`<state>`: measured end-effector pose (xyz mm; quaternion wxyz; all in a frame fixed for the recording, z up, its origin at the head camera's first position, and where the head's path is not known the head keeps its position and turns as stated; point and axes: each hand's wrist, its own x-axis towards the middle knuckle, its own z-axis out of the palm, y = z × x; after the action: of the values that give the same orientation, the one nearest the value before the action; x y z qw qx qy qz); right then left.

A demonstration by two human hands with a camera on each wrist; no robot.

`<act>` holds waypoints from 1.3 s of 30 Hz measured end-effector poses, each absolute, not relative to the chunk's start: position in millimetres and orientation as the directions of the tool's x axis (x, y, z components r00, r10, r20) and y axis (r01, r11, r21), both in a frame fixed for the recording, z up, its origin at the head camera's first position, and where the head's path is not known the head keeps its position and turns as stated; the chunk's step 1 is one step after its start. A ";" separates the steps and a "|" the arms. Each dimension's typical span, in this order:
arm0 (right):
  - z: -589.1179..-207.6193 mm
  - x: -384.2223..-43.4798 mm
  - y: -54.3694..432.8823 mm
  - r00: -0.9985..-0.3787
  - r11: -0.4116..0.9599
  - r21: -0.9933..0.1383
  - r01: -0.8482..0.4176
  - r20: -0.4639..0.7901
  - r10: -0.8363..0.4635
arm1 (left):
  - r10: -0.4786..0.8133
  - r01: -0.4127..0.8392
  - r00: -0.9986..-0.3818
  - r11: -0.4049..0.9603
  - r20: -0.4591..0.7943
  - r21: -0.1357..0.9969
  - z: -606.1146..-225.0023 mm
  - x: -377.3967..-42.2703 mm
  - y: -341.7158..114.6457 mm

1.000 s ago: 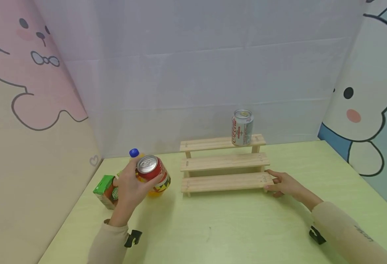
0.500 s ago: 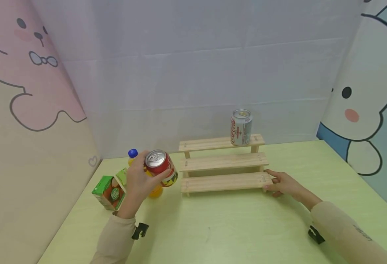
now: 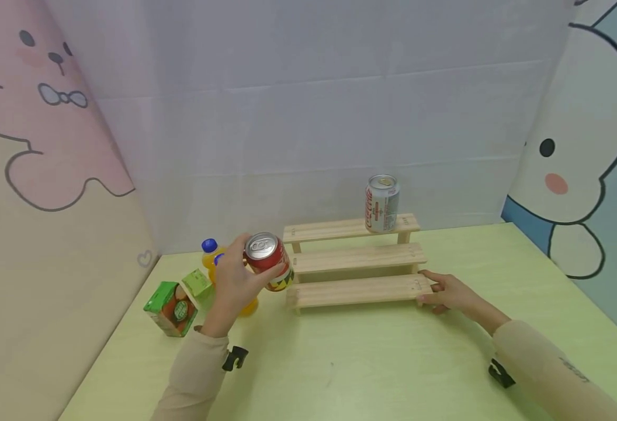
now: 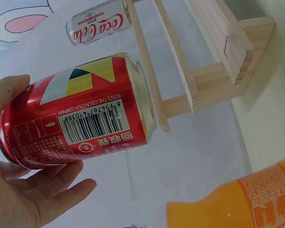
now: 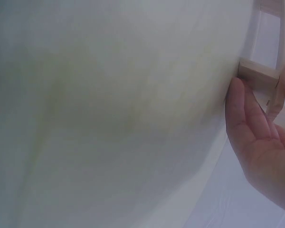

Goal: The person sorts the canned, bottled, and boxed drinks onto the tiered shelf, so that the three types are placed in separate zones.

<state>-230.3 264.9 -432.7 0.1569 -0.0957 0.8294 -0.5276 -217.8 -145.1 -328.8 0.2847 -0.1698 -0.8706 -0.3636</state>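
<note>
Left hand (image 3: 236,282) — aloft, gripping | right hand (image 3: 453,293) — low, gripping

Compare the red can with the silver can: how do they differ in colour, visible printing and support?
Colour: the red can is mainly red; the silver can is silvery white.
Printing: in the left wrist view, the red can shows a barcode, the silver can red "Coca-Cola" lettering.
Support: the left hand holds the red can; the silver can stands on the top shelf.
Shared: both have silvery tops.

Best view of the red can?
Left wrist: the red can is large there, its barcode plainly visible. Head shows it smaller, with its silver top facing up and part of its side hidden by the left hand. Right wrist doesn't show it.
</note>
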 end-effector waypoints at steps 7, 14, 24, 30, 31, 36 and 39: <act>-433.1 -231.2 263.1 -0.934 0.431 -0.902 0.000 -0.154 -0.322 | 0.099 0.533 -0.760 0.661 0.643 0.528 -331.3 -227.1 -139.2; -433.5 -231.6 262.5 -0.933 0.429 -0.903 0.005 -0.159 -0.323 | 0.098 0.526 -0.781 0.635 0.617 0.565 -329.8 -236.3 -131.4; -429.2 -226.6 262.1 -0.929 0.418 -0.908 0.016 -0.168 -0.329 | 0.091 0.518 -0.777 0.655 0.623 0.550 -326.8 -250.5 -109.2; -430.8 -228.3 262.8 -0.931 0.424 -0.906 0.020 -0.172 -0.323 | 0.096 0.526 -0.757 0.676 0.646 0.516 -327.9 -261.0 -100.3; -431.0 -228.5 262.8 -0.931 0.424 -0.905 0.020 -0.172 -0.323 | 0.096 0.530 -0.752 0.677 0.652 0.511 -327.6 -262.2 -99.2; -431.9 -229.6 263.4 -0.930 0.420 -0.907 0.025 -0.175 -0.323 | 0.088 0.524 -0.754 0.678 0.651 0.516 -325.3 -267.5 -93.5; -432.4 -230.2 263.8 -0.929 0.420 -0.907 0.027 -0.178 -0.324 | 0.082 0.510 -0.764 0.683 0.640 0.523 -324.0 -271.0 -90.3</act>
<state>-230.2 263.8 -432.4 0.1653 -0.0899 0.8261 -0.5312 -271.0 -90.3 -324.0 0.2980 -0.1705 -0.8676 -0.3597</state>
